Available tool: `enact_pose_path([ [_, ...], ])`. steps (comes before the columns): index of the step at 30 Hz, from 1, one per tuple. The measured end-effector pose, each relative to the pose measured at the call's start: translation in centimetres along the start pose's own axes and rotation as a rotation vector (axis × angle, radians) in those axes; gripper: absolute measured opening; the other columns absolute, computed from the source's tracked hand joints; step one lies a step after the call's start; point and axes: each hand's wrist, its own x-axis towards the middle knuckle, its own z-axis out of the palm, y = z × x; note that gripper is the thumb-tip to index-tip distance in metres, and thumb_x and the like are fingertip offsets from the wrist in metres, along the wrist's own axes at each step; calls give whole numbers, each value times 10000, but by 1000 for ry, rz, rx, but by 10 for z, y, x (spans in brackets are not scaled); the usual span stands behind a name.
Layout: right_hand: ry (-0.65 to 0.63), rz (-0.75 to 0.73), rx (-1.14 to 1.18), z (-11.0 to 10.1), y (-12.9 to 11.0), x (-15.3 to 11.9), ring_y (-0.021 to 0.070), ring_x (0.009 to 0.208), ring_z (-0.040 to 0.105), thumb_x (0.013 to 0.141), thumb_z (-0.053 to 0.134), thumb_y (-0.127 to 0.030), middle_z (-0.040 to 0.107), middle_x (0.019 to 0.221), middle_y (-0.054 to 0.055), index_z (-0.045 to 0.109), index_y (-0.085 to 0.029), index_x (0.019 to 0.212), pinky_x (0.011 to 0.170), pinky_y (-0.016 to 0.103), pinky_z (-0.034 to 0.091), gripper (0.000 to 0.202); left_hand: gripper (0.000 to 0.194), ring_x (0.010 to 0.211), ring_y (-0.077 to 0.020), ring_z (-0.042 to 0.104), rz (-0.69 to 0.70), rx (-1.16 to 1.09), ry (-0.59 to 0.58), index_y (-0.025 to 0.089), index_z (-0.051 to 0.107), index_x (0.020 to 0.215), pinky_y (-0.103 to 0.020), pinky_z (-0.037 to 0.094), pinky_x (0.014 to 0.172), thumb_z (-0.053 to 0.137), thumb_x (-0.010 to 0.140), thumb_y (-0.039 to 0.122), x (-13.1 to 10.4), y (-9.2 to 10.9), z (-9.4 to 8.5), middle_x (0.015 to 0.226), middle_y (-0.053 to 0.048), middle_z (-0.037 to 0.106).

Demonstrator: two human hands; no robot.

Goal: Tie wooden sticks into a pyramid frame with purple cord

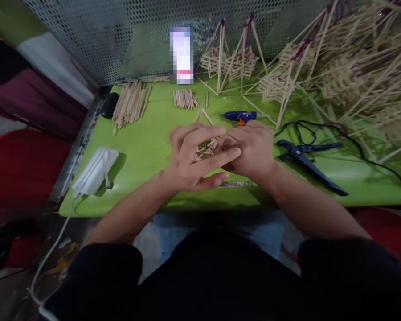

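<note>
Pale wooden-stick frame [207, 151] sits mid-desk [147, 154]; left hand [192, 154] spread around it, right hand [250, 145] curled, both grips unclear. Squeezing could crack joints; at one o'clock, blue plastic glue gun [239, 116], possibly hot, could burn knuckles.

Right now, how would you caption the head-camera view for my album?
The left hand and right hand close together over a stick frame at a green table, a blue glue gun beyond.

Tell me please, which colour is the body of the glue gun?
Dark blue: the glue gun shows best in the head view.
</note>
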Motion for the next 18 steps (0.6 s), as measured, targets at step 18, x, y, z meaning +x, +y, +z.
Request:
enact_pose_path([
  [18,-69,73,106,5,-1,1,241,725,557,1079,721,-372,637,746,41,651,-276,852,778,451,375,256,263,1430,-376,800,17,-304,80,372,900,1094,-661,704,1248,851,1115,629,19,14,-6,1478,-113,829],
])
